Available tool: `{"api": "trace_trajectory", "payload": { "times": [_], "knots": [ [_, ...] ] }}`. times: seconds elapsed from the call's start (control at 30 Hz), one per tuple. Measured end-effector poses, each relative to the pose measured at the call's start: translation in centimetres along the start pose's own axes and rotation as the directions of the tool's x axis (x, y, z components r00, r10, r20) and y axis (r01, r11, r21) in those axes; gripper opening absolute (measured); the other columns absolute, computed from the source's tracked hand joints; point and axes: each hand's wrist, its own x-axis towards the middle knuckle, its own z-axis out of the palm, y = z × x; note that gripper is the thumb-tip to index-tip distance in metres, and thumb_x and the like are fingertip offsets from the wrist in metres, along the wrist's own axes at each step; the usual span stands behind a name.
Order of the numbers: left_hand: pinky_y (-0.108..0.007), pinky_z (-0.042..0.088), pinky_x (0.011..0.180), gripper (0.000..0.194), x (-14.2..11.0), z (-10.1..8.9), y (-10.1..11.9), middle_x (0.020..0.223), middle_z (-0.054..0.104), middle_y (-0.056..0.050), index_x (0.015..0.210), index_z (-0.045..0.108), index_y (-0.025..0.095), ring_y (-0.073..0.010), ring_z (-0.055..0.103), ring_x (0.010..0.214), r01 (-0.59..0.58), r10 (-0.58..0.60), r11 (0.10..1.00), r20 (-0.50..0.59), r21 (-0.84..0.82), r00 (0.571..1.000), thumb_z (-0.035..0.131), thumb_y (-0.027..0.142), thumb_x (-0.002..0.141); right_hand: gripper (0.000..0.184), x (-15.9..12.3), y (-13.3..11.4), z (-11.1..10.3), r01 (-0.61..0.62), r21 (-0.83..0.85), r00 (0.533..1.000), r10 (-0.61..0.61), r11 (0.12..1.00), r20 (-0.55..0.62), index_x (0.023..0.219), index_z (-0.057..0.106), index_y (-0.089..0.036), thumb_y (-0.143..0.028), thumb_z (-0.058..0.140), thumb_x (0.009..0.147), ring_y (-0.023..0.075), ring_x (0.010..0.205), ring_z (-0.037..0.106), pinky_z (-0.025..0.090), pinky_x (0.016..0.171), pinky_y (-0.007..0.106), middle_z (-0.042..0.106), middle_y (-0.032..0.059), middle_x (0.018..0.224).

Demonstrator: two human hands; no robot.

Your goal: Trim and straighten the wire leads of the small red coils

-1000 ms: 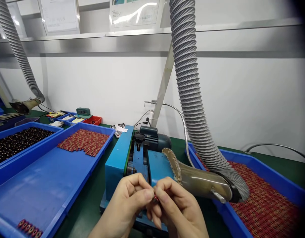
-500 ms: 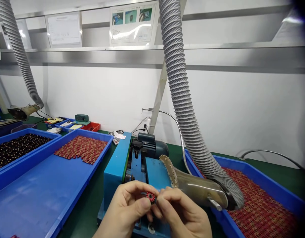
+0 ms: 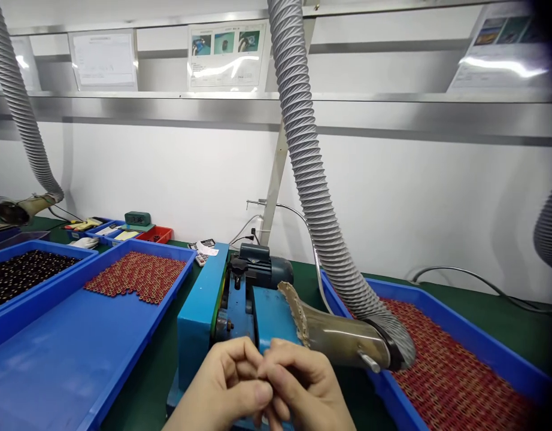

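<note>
My left hand (image 3: 229,380) and my right hand (image 3: 305,383) meet low in the middle of the head view, fingertips touching. Both are closed in a pinch. Half a second ago a small ring-shaped core wound with red wire showed in my left fingers; now the fingers hide it. What the right fingertips pinch is covered too. Just beyond my hands stands a blue bench machine (image 3: 202,305) with a dark motor (image 3: 276,272). A brownish suction nozzle (image 3: 343,338) reaches over its right side.
A blue tray (image 3: 91,341) on the left holds rows of red wound cores (image 3: 136,275) at its far end. Black parts (image 3: 29,272) fill another tray beside it. More red cores (image 3: 442,365) fill the right-hand tray. A ribbed grey hose (image 3: 303,149) hangs down to the nozzle.
The view has turned slightly right, so the scene sits farther left. My fingers have closed together over the red-wound core, which no longer shows.
</note>
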Motion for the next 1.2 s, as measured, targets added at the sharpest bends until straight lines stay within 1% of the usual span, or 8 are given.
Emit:
{"api": "trace_trajectory", "payload": {
  "times": [0.13, 0.23, 0.37, 0.47, 0.8, 0.93, 1.03, 1.2],
  "knots": [
    [-0.013, 0.04, 0.053, 0.042, -0.1, 0.3, 0.0, 0.06, 0.074, -0.002, 0.075, 0.055, 0.013, -0.0077, 0.068, 0.056, -0.012, 0.012, 1.0, 0.014, -0.002, 1.0, 0.085, 0.041, 0.064, 0.028, 0.6, -0.2, -0.8, 0.041, 0.342, 0.998, -0.023, 0.939, -0.057, 0.064, 0.067, -0.019, -0.041, 0.076, 0.08, 0.0024, 0.036, 0.025, 0.029, 0.04, 0.015, 0.033, -0.0106, 0.046],
    [-0.014, 0.04, 0.052, 0.04, -0.2, 0.4, 0.0, 0.063, 0.075, -0.002, 0.075, 0.056, 0.013, -0.0086, 0.069, 0.057, -0.025, 0.025, 1.0, -0.012, -0.013, 1.0, 0.085, 0.039, 0.065, 0.025, 0.5, -0.6, -1.2, 0.104, 0.255, 0.989, -0.072, 0.961, -0.133, 0.067, 0.07, -0.018, -0.039, 0.078, 0.079, 0.004, 0.042, 0.034, 0.033, 0.045, 0.015, 0.038, -0.0084, 0.048],
    [-0.014, 0.039, 0.053, 0.042, -0.2, 0.3, 0.0, 0.063, 0.072, -0.001, 0.074, 0.053, 0.014, -0.0079, 0.067, 0.056, -0.055, 0.055, 0.998, -0.007, -0.031, 0.998, 0.084, 0.041, 0.066, 0.031, 0.0, -0.5, -0.5, 0.005, 0.068, 1.0, -0.007, 0.998, 0.026, 0.08, 0.078, -0.02, -0.049, 0.08, 0.072, 0.006, 0.039, 0.047, 0.042, 0.048, 0.023, 0.052, -0.0042, 0.054],
    [-0.015, 0.039, 0.053, 0.047, -0.1, 0.2, 0.0, 0.059, 0.07, 0.0, 0.072, 0.051, 0.014, -0.0077, 0.065, 0.055, -0.046, 0.045, 0.999, -0.012, -0.024, 0.999, 0.085, 0.044, 0.063, 0.029, 0.0, -0.2, 0.1, 0.006, 0.02, 0.999, -0.007, 1.0, 0.032, 0.068, 0.077, -0.019, -0.048, 0.08, 0.072, 0.0048, 0.035, 0.046, 0.039, 0.044, 0.02, 0.048, -0.0062, 0.048],
    [-0.019, 0.042, 0.052, 0.044, -0.4, 0.4, 0.2, 0.055, 0.064, 0.001, 0.069, 0.06, 0.014, -0.0092, 0.059, 0.049, -0.02, 0.032, 0.996, -0.143, 0.088, 0.989, 0.085, 0.049, 0.06, 0.024, 0.4, 0.4, 0.4, -0.029, 0.28, 0.999, 0.031, 0.96, -0.004, 0.061, 0.075, -0.022, -0.04, 0.09, 0.059, 0.0038, 0.033, 0.048, 0.038, 0.037, 0.015, 0.054, -0.0061, 0.05],
    [-0.021, 0.042, 0.057, 0.038, -0.6, 0.7, 0.4, 0.054, 0.064, 0.0, 0.065, 0.068, 0.014, -0.0109, 0.058, 0.054, -0.061, 0.111, 0.981, -0.267, 0.187, 0.957, 0.085, 0.047, 0.06, 0.016, 0.2, 0.5, 0.4, 0.139, 0.108, 0.989, -0.131, 0.984, -0.071, 0.06, 0.075, -0.022, -0.03, 0.088, 0.065, 0.0065, 0.043, 0.052, 0.039, 0.043, 0.016, 0.057, -0.0047, 0.049],
    [-0.023, 0.041, 0.058, 0.03, -0.7, 1.2, 0.6, 0.055, 0.062, 0.001, 0.063, 0.068, 0.015, -0.0121, 0.054, 0.056, -0.111, 0.223, 0.938, -0.324, 0.329, 0.919, 0.081, 0.042, 0.064, 0.02, 0.1, 0.6, 0.6, 0.315, -0.239, 0.906, -0.366, 0.918, -0.213, 0.059, 0.072, -0.02, -0.03, 0.082, 0.073, 0.0094, 0.049, 0.05, 0.041, 0.053, 0.02, 0.059, -0.0029, 0.049],
    [-0.026, 0.039, 0.06, 0.011, -1.1, 1.6, 0.6, 0.057, 0.059, 0.001, 0.06, 0.066, 0.02, -0.0131, 0.048, 0.055, -0.179, 0.502, 0.697, -0.295, 0.694, 0.813, 0.065, 0.023, 0.07, 0.034, -0.3, 1.0, 0.8, 0.25, -0.13, 0.894, -0.281, 0.959, -0.35, 0.063, 0.061, -0.02, -0.046, 0.07, 0.083, 0.0098, 0.042, 0.038, 0.03, 0.043, 0.022, 0.044, -0.0062, 0.046]
  ]
}}
